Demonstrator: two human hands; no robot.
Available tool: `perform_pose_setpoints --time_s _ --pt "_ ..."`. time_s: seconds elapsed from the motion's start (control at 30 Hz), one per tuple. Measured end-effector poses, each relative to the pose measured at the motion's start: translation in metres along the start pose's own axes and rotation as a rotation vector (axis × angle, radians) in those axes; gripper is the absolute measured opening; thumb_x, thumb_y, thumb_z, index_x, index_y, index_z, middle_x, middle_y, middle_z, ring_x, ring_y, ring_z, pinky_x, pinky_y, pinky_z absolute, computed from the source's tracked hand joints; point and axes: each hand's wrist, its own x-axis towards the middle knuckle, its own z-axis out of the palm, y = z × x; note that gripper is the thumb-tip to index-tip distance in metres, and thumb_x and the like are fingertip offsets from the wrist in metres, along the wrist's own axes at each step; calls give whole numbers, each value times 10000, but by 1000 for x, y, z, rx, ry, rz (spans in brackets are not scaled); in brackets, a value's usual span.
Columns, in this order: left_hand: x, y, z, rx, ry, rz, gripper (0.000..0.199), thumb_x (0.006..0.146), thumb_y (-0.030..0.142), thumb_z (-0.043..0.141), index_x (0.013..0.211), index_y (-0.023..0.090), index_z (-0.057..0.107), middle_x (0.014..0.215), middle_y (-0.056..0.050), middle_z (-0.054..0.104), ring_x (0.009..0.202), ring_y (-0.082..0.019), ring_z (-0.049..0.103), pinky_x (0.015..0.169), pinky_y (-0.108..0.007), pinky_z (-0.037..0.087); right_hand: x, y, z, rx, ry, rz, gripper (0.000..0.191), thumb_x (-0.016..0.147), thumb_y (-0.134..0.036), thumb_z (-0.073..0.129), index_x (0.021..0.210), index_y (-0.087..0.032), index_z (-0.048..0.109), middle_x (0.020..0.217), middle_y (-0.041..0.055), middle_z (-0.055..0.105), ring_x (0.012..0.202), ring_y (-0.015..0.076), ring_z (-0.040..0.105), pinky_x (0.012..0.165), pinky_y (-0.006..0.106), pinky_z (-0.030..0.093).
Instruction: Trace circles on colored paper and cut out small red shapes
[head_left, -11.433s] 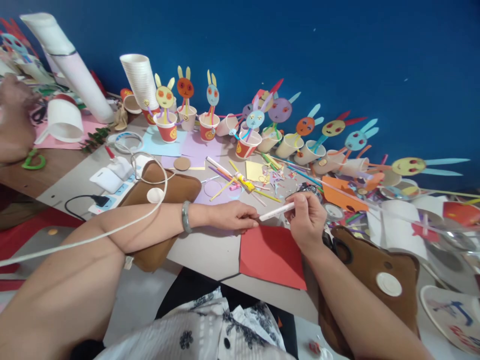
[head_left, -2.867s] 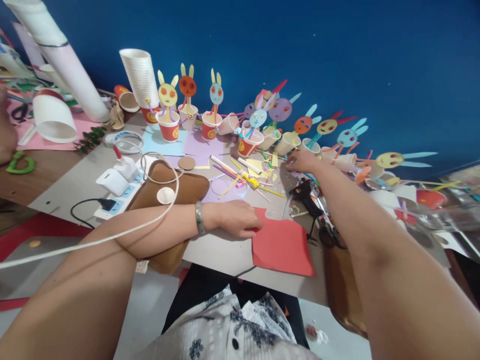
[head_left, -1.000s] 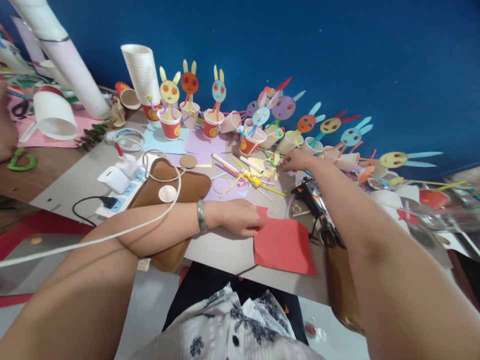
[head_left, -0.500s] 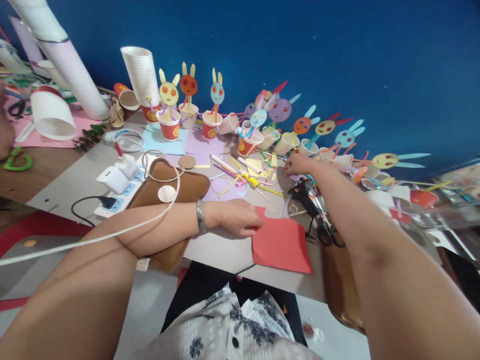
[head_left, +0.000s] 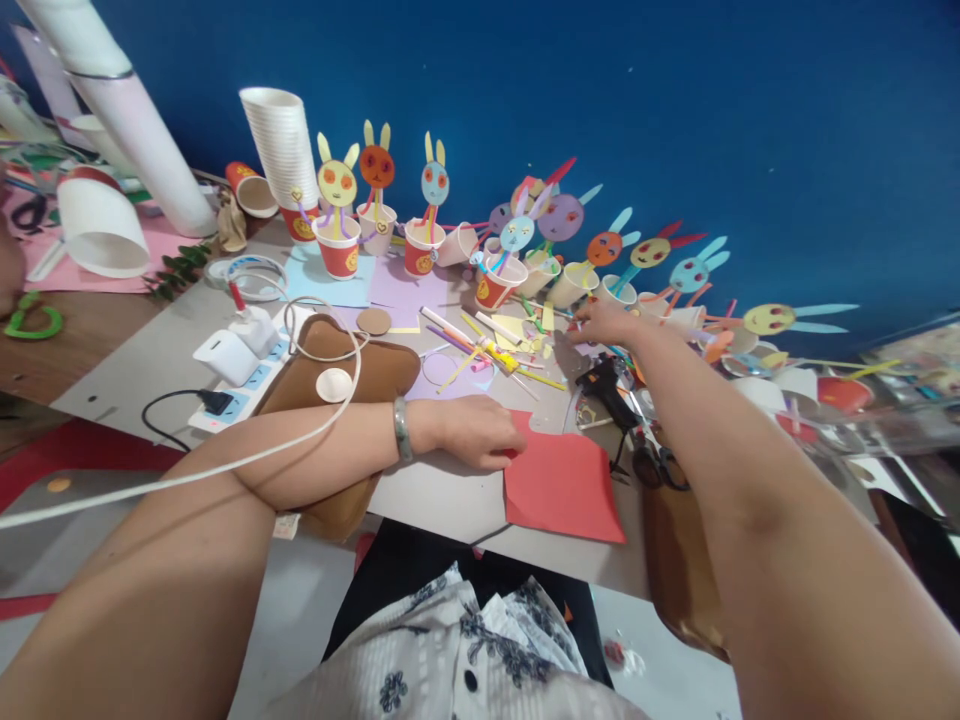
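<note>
My left hand (head_left: 480, 432) rests at the left edge of a red paper sheet (head_left: 566, 487) near the table's front, its fingers curled; what they hold, if anything, is hidden. Farther back, my right hand (head_left: 604, 325) reaches down to the tabletop beside small paper scraps, fingers bent, with nothing clearly visible between them. Below it lies a black glue gun (head_left: 611, 395), with black scissors (head_left: 660, 468) nearer me. Left of my right hand are markers (head_left: 502, 357) and scattered paper pieces.
Paper rabbit figures in cups (head_left: 424, 245) stand along the blue wall, beside a tall cup stack (head_left: 279, 150). At left are a power strip (head_left: 244, 395), a brown cushion (head_left: 390, 370) and a white cable. Part of another person's hand (head_left: 9, 255) shows at the far left.
My right hand has shifted very slightly at the tabletop. My left hand stays by the red sheet, and the objects keep their places.
</note>
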Motion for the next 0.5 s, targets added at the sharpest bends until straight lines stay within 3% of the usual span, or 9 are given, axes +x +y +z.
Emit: perform_pose_setpoints --time_s 0.2,0.33,0.5 --pt "0 1 -1 0 5 -1 162 893 261 509 798 210 631 757 -48 709 603 -171 574 558 -340 286 -3 -22 4 40 -39 46 248 752 -204 682 980 -126 744 853 94 741 705 196 667 602 254 489" --pt "-1 2 -4 -3 -8 -19 160 898 264 508 826 212 641 771 -45 712 618 -173 582 572 -339 302 -10 -30 2 7 -15 42 190 733 -163 674 906 -133 747 787 71 721 713 187 640 612 242 460" --pt "-2 3 -9 -20 -5 -23 180 912 262 497 856 209 660 788 -45 710 664 -174 601 608 -328 345 -59 -21 -18 31 67 -15 231 803 -225 626 983 -130 736 924 84 722 776 161 599 684 247 424"
